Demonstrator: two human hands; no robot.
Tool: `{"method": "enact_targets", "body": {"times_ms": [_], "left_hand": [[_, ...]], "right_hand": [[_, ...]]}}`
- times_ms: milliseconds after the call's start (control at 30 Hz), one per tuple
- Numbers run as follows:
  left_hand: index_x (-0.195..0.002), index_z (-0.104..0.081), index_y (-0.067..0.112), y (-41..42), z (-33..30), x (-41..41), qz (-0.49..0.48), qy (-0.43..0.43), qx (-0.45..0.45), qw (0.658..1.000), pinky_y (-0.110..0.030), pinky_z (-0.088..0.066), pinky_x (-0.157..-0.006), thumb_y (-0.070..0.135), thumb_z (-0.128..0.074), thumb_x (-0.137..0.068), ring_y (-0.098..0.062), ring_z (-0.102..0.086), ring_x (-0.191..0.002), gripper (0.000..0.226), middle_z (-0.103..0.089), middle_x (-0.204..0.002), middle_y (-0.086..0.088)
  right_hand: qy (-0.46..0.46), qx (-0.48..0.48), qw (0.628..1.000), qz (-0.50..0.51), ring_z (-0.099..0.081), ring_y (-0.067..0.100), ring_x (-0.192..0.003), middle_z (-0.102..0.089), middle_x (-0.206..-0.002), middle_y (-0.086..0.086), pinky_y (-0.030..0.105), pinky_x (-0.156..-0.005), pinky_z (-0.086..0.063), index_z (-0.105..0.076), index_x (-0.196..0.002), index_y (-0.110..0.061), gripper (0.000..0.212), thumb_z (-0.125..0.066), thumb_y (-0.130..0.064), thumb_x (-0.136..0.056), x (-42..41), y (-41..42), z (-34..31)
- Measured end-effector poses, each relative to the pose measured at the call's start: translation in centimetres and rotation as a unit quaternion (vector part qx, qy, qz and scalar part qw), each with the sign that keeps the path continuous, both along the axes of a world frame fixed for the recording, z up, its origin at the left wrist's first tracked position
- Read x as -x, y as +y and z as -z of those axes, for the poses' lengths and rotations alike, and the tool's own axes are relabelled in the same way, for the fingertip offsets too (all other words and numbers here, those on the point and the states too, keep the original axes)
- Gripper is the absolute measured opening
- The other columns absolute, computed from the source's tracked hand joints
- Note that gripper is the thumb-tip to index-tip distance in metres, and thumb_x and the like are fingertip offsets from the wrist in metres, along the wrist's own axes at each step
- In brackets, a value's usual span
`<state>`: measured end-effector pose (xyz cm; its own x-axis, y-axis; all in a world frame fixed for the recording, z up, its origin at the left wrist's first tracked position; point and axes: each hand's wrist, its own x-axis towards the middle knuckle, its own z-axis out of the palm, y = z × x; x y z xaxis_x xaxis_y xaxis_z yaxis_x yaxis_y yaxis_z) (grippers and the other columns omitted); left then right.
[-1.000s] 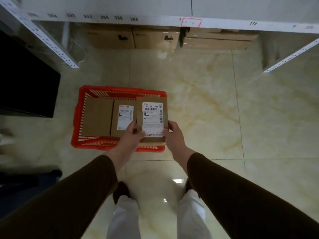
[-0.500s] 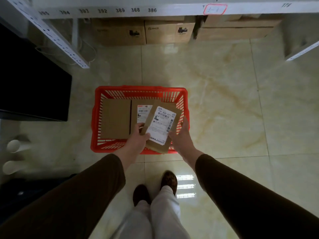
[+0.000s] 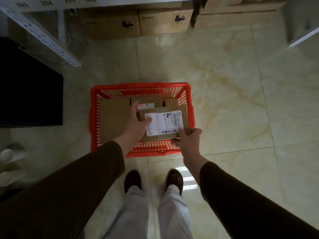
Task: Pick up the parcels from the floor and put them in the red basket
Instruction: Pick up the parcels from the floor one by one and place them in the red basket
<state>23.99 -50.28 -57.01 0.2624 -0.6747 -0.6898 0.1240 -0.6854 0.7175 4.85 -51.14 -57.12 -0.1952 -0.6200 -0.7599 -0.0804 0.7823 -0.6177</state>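
A red plastic basket (image 3: 141, 87) stands on the tiled floor just ahead of my feet. A flat brown parcel (image 3: 183, 112) with a white shipping label lies sideways over the basket's right half, held by both hands. My left hand (image 3: 136, 125) grips its left edge with the thumb on the label. My right hand (image 3: 189, 137) pinches its near right corner. Under it in the basket lie a plain brown parcel (image 3: 114, 118), a labelled one (image 3: 146, 104) and a small one (image 3: 170, 101), partly hidden.
Cardboard boxes (image 3: 164, 21) sit under a numbered white shelf at the back. A shelf upright (image 3: 43, 37) slants down at the left above a black panel (image 3: 29, 90). White rolls (image 3: 6, 155) lie at the far left. My shoes (image 3: 174, 179) stand close to the basket.
The held parcel has turned from upright through tilted to sideways and moved lower over the basket's right half. The camera has come closer to the basket.
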Motion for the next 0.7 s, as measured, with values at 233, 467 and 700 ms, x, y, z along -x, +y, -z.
{"method": "enact_targets", "body": {"times_ms": [233, 467, 700], "left_hand": [[-0.118, -0.048, 0.038, -2.2, 0.4, 0.1, 0.071, -0.038, 0.026, 0.996, -0.026, -0.059, -0.067, 0.018, -0.068, -0.091, -0.02, -0.066, -0.106, 0.038, -0.061, -0.121, 0.005], [-0.15, -0.032, 0.045, -4.9, 0.5, 0.7, 0.209, -0.09, 0.055, 0.972, -0.027, -0.051, -0.096, 0.022, -0.06, -0.097, -0.019, -0.041, -0.136, 0.065, -0.042, -0.146, 0.006], [-0.121, -0.055, 0.033, -8.2, 1.5, 1.6, 0.261, -0.13, 0.086, 0.953, -0.019, -0.052, -0.075, 0.023, -0.067, -0.092, -0.012, -0.059, -0.107, 0.033, -0.058, -0.12, 0.01]], "right_hand": [[-0.084, -0.044, 0.989, 0.114, -0.069, 0.027, -0.104, -0.06, -0.128, 0.011, 0.038, -0.079, -0.062, -0.034, -0.142, -0.018, 0.052, -0.062, -0.017, -0.099, -0.8, 1.8, 0.5], [-0.077, -0.075, 0.987, 0.117, -0.069, 0.02, -0.097, -0.068, -0.118, 0.003, 0.033, -0.072, -0.055, -0.043, -0.132, -0.029, 0.032, -0.055, -0.031, -0.102, -0.6, 2.2, 0.7], [-0.073, -0.078, 0.978, 0.182, -0.069, 0.022, -0.101, -0.062, -0.117, 0.008, 0.034, -0.069, -0.065, -0.036, -0.134, -0.017, 0.042, -0.061, -0.023, -0.1, -0.8, 1.0, 1.6]]}}
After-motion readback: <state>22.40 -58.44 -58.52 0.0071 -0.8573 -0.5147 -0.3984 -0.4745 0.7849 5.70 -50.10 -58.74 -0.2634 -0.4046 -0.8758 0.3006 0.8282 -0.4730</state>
